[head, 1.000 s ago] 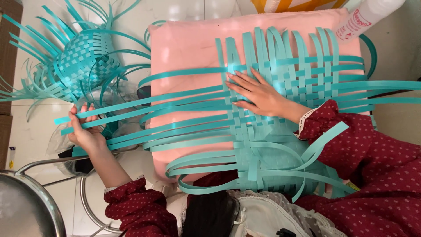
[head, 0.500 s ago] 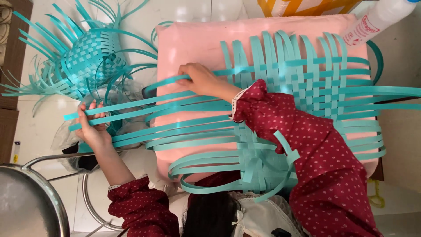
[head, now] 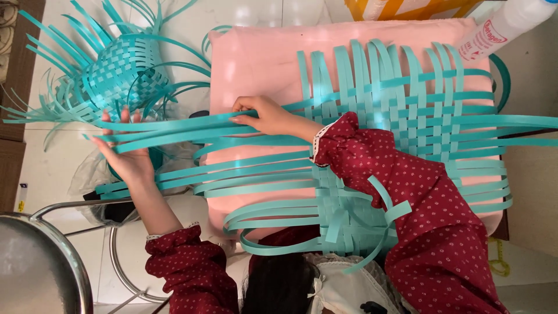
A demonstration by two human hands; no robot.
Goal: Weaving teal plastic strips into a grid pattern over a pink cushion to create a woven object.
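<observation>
Long teal strips (head: 174,125) run across the frame's centre-left from the woven mat (head: 407,116) on the pink cushion (head: 256,64); right hand (head: 261,114) pinches one strip; left hand (head: 125,154), open-palmed, supports their free ends.

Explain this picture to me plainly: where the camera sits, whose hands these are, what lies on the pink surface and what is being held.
The one view comes from a camera worn on a person's head, looking down at their own two bare hands; there is no machine. Both arms wear dark red dotted sleeves. On the pink padded surface lies a flat woven mat of turquoise plastic strips, with long loose strips running out to the left. The right hand pinches one of these long turquoise strips over the pink surface. The left hand supports the strip ends beyond the surface's edge. Farther up on the left sits a half-finished turquoise woven basket.
</observation>
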